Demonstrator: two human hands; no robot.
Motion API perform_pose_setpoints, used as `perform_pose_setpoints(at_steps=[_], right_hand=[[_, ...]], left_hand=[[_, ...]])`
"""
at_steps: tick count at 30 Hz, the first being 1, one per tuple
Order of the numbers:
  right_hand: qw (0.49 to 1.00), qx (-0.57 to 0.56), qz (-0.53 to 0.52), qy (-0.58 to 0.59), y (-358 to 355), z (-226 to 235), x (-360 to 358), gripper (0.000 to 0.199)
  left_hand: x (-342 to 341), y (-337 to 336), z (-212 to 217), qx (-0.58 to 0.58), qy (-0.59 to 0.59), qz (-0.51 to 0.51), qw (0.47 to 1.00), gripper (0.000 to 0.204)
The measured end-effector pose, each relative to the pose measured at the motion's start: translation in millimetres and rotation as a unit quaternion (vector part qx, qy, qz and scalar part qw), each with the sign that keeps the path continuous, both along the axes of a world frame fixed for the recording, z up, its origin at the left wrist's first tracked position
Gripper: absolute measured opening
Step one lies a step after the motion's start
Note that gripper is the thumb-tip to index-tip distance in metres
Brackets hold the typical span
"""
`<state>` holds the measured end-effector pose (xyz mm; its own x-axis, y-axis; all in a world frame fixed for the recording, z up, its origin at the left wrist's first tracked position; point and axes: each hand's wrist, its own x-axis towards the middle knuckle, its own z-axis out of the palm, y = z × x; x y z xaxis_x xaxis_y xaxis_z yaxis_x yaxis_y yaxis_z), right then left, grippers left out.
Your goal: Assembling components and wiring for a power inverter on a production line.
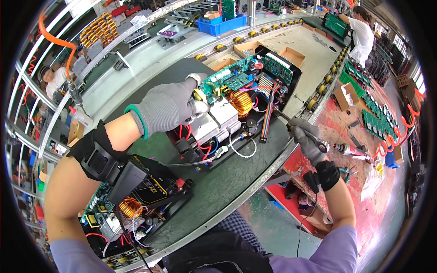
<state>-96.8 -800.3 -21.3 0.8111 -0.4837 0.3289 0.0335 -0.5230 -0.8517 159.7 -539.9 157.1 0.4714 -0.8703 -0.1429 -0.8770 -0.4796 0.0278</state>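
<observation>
My left hand (170,103), in a grey knit glove with a green cuff, closes round the left end of an upright green circuit board (234,77). The board sits in an open electrical unit with a silver heatsink block (215,123), a copper-wound toroid coil (240,103) and red, blue and white wires. A striped ribbon cable (268,119) hangs over the unit's near side. My right hand (308,140), gloved in grey, is closed on a dark hand tool (323,147) with a round end. A slim dark shaft points from this hand toward the unit's right side.
A second open unit with a coil (131,207) lies at the near left on the curved line. Behind are a blue bin (221,25) and cardboard trays (292,57). On the right, a red worn bench carries a powered driver (350,151) and circuit boards (378,119). Two other people are farther off.
</observation>
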Motion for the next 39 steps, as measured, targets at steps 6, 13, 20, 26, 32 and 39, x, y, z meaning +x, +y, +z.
perform_pose_setpoints(at_steps=[6,13,20,26,32,39], right_hand=[[0.999,-0.039,0.023,0.007,-6.3,12.7,13.6,0.024],[0.981,-0.169,0.042,-0.087,-9.4,-3.8,15.5,0.020],[0.956,-0.277,0.070,-0.072,-8.7,-14.0,7.9,0.022],[0.904,-0.406,0.110,-0.079,58.1,51.2,-15.6,0.024],[0.766,-0.592,-0.110,0.226,3.5,13.3,-82.7,0.005],[0.743,-0.557,-0.147,0.341,-39.5,-8.1,-103.4,0.035]], left_hand=[[3.4,-1.0,-5.0,0.013,-0.015,-0.004,1.000,0.074],[5.0,-1.1,-4.4,0.020,-0.025,0.000,0.999,0.071],[1.5,-6.1,-0.4,0.020,-0.014,0.001,1.000,0.065],[-2.8,1.4,-0.9,0.002,0.008,0.025,1.000,0.058],[-11.7,66.5,63.1,-0.240,-0.082,-0.143,0.957,0.068],[-85.1,286.9,108.2,-0.236,0.008,0.146,0.961,0.083]])
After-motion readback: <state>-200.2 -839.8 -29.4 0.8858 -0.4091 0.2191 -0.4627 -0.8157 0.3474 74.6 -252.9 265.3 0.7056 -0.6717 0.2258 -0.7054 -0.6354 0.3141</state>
